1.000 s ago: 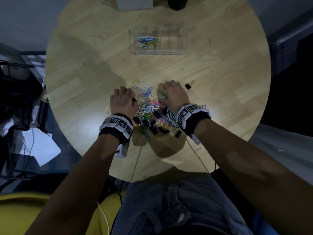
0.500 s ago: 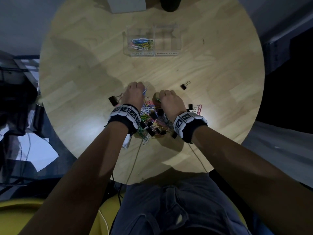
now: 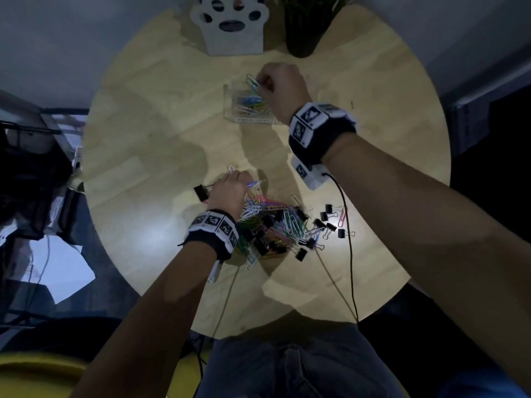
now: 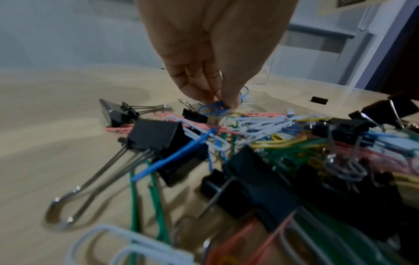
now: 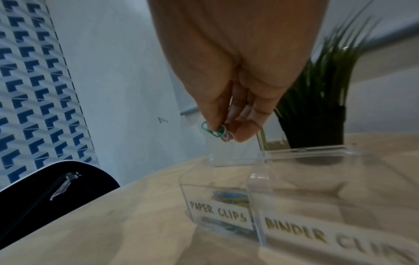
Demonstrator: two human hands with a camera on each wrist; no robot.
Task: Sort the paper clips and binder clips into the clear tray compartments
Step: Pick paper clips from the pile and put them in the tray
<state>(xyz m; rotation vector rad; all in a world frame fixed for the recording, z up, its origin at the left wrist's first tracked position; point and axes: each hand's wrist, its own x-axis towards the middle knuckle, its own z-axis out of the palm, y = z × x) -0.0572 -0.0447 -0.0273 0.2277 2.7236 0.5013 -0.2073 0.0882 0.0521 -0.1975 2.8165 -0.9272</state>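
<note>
A mixed pile of coloured paper clips (image 3: 270, 222) and black binder clips (image 3: 319, 225) lies on the round wooden table. My left hand (image 3: 232, 191) rests at the pile's far left edge and pinches a blue paper clip (image 4: 215, 108). My right hand (image 3: 283, 87) hangs over the clear tray (image 3: 230, 110), above the compartment labelled PAPER CLIPS (image 5: 217, 209), pinching a few paper clips (image 5: 217, 131), green and pale ones. That compartment holds several coloured clips (image 3: 250, 101). The BINDER CLIPS compartment (image 5: 317, 197) looks empty in the right wrist view.
A paw-shaped grey object (image 3: 232, 24) and a dark potted plant (image 3: 301, 30) stand at the table's far edge behind the tray. One binder clip (image 3: 201, 192) lies left of my left hand. Cables (image 3: 349, 254) trail across the table's near right.
My right hand has left the pile and travelled up to the tray with paper clips in its fingers. My left hand stays at the pile's far left edge.
</note>
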